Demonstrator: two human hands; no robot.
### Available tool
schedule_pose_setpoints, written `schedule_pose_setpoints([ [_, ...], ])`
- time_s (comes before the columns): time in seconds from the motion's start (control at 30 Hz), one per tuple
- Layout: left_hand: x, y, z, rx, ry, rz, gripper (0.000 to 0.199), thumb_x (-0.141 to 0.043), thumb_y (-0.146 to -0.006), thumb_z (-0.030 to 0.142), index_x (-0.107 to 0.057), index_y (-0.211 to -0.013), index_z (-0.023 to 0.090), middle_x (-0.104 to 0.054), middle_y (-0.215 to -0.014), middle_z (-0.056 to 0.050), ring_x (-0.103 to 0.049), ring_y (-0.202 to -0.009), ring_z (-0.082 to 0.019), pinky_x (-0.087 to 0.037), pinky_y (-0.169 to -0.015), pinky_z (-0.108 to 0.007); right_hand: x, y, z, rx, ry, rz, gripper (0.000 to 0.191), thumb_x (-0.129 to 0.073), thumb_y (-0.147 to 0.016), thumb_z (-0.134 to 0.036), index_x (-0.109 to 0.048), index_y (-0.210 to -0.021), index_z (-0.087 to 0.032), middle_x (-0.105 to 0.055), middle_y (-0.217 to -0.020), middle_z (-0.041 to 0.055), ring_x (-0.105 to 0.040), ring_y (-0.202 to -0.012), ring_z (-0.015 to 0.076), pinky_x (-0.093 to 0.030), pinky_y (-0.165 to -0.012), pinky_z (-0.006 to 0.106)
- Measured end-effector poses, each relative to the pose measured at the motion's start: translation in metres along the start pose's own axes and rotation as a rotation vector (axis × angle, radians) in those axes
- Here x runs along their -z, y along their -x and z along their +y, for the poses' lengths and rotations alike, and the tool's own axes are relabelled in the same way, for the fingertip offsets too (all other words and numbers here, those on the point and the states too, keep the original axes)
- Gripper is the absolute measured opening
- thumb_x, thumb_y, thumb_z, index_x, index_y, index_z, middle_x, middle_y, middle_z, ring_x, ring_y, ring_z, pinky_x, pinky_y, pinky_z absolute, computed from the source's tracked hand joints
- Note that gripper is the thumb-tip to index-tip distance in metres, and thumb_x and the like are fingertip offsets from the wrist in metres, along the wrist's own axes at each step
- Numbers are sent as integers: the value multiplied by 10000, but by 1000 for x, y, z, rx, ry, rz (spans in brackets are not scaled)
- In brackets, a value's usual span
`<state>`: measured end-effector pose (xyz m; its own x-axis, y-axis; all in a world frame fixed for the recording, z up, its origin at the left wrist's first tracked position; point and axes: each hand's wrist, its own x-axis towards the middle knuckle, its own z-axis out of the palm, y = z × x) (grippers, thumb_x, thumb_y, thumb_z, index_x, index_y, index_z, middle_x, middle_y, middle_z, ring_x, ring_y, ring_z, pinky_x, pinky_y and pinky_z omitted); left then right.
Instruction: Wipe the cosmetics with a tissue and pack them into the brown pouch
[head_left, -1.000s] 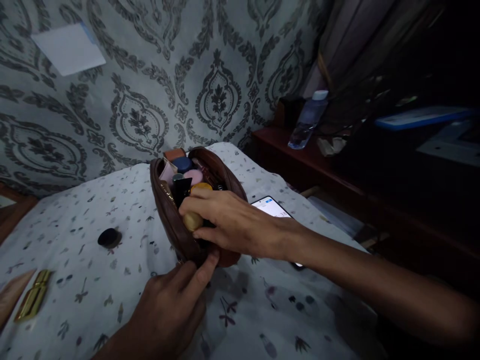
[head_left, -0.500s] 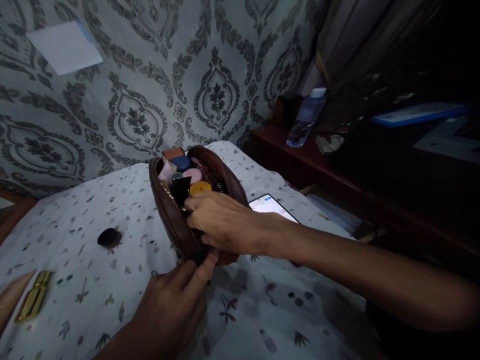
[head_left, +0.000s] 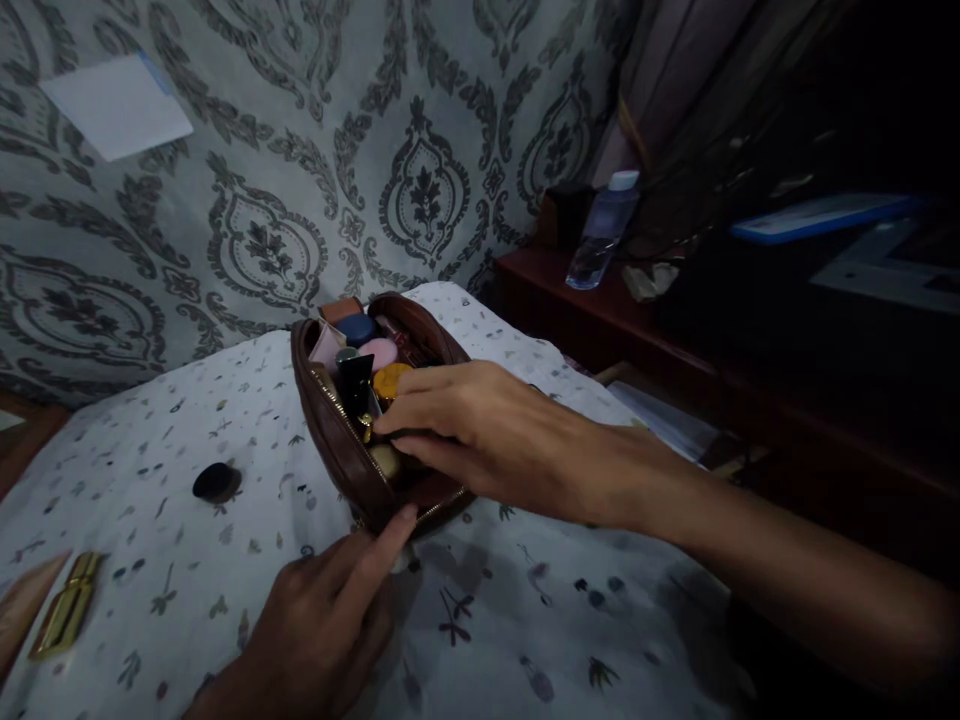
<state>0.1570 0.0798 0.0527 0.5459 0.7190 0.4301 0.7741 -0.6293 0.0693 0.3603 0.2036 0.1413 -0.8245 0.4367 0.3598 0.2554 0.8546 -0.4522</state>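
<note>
A brown zippered makeup bag (head_left: 330,440) stands unzipped on the bed, filled with cosmetics. My left hand (head_left: 322,610) grips its near rim, one digit laid over the zipper edge and the others curled low outside. Inside the bag, my right hand (head_left: 480,425) has its fingers brought together beside a small gold-coloured item (head_left: 367,424); what they pinch is mostly hidden. Around them sit a yellow round container (head_left: 391,382), a black flat-topped item (head_left: 355,378), a pink round item (head_left: 378,353) and a blue round lid (head_left: 356,328).
On the patterned sheet (head_left: 255,590) lie a black round cap (head_left: 214,482) and a gold tube (head_left: 66,608). A water bottle (head_left: 602,230) stands on the dark red ledge (head_left: 525,285) at right. Behind the bed rises a patterned wall (head_left: 337,150) with white paper on it.
My right hand has lifted and shifted slightly right inside the bag, uncovering a rounded tan item and the gold-coloured item. My left hand has slid a little left along the rim. The phone is now hidden.
</note>
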Motion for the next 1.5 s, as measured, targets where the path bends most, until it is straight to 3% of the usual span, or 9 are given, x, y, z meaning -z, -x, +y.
schedule_pose_setpoints([
  [0.1, 6, 21, -12, 24, -83, 63, 378, -471, -899, 102, -497, -1270, 163, -702, -886, -49, -692, -725, -128, -545, -619, -184, -3, 25, -5, 16, -40, 157, 169, -511, -938, -144, -674, -932, -188, -627, -791, 6, -569, -668, 113, -416, -602, 235],
  [0.23, 24, 42, -47, 131, -254, 48, 229, -492, -929, 195, -562, -1147, 214, -665, -841, -12, -663, -668, -116, -486, -557, -186, -27, 53, -9, -40, 9, 166, 191, -495, -962, -180, -661, -1056, -184, -667, -798, 29, -598, -637, 124, -424, -564, 241],
  [0.47, 46, 52, -138, 574, -641, -123, 401, -308, -991, 379, -568, -1211, 168, -639, -1086, -104, -617, -1025, -290, -533, -725, -348, -55, 75, -14, -36, -15, 203, 276, -432, -990, -196, -597, -1206, -149, -708, -811, 45, -645, -651, 148, -481, -568, 270],
  [0.6, 34, 62, -160, 603, -481, -250, 453, -256, -1008, 393, -627, -1132, 165, -660, -1088, -105, -641, -1001, -256, -536, -807, -345, -59, 80, -21, -80, -90, 148, 244, -452, -977, -184, -642, -1125, -147, -716, -856, 63, -672, -719, 172, -499, -609, 287],
  [0.9, 24, 74, -136, 756, -432, -316, 454, -270, -949, 442, -636, -1061, 198, -632, -1018, -99, -656, -880, -263, -504, -608, -329, -89, 67, -40, -182, -243, -70, 191, -537, -930, -179, -709, -1011, -163, -729, -918, 64, -671, -832, 163, -481, -747, 259],
  [1.03, 23, 82, -113, 654, -169, -118, 415, -291, -954, 453, -626, -894, 216, -668, -912, -55, -658, -777, -203, -512, -687, -307, -118, 47, -50, -224, -344, -73, 288, -619, -878, -230, -688, -1145, -149, -738, -998, 98, -672, -919, 206, -487, -864, 327],
  [1.2, 27, 78, -70, 552, 130, 53, 375, -315, -974, 412, -572, -787, 213, -632, -737, -21, -622, -689, -175, -488, -641, -276, -159, 6, -66, -400, -617, 9, 530, -709, -774, -281, -594, -1274, -147, -695, -1082, 108, -649, -875, 198, -502, -815, 333],
  [1.33, 32, 81, -58, 514, 216, 112, 343, -310, -984, 363, -535, -774, 212, -597, -676, 4, -599, -611, -147, -464, -585, -247, -202, -25, -73, -428, -1026, 74, 405, -733, -725, -378, -653, -1052, -153, -682, -905, 34, -631, -798, 173, -495, -699, 282],
  [1.5, 30, 105, -72, 414, 122, 236, 258, -365, -969, 292, -458, -737, 227, -516, -550, 66, -536, -457, -110, -412, -479, -206, -239, -48, -78, -482, -1349, 89, 482, -854, -517, -440, -621, -829, -157, -592, -669, -46, -543, -600, 108, -444, -590, 241],
])
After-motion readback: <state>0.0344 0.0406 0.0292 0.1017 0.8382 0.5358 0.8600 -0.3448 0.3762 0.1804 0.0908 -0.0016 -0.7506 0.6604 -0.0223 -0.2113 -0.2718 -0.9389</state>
